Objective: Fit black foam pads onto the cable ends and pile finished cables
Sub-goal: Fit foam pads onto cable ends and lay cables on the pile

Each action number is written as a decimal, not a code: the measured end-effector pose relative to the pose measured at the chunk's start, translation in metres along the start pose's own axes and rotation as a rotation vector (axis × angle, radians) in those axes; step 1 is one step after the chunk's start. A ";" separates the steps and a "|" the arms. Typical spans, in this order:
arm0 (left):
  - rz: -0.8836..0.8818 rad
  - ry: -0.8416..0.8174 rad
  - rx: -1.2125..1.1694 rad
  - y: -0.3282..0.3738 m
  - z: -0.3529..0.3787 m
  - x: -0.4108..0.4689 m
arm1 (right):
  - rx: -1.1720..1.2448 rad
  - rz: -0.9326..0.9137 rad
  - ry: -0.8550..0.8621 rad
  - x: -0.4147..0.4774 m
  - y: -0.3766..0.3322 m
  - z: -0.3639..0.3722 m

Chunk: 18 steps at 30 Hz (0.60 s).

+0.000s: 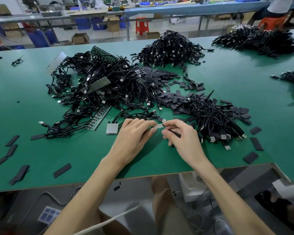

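Pinching opposite ends, left hand (134, 133) and right hand (182, 139) hold a pale strip (158, 126) lying crosswise.

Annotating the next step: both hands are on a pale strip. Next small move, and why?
Probably slide the pad onto the strip: the left hand pinches the strip, the right hand grips the black pad beside it, and the strip shows bare.

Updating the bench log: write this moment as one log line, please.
step: pad fitting | left hand: pinches grey piece | right hand: pinches its other end, also holds black strip
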State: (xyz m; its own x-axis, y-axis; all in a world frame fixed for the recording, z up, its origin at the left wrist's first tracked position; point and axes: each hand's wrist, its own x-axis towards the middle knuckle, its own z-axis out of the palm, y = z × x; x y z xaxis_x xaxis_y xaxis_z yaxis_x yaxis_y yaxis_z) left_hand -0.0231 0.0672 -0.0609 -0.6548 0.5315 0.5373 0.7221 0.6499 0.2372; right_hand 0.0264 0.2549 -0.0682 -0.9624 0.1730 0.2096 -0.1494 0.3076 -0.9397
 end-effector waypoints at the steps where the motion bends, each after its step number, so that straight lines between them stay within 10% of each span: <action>1: 0.018 0.000 0.005 0.000 0.000 0.000 | -0.001 -0.002 -0.001 0.000 0.000 0.000; 18: -0.038 -0.069 -0.087 0.004 -0.001 0.000 | -0.176 -0.080 -0.131 -0.002 -0.002 -0.001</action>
State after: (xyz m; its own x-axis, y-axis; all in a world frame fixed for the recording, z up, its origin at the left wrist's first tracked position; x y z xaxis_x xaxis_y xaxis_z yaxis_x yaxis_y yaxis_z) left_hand -0.0203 0.0691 -0.0593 -0.6938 0.5457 0.4700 0.7112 0.6220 0.3276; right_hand 0.0288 0.2552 -0.0667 -0.9720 0.0224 0.2338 -0.1953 0.4757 -0.8577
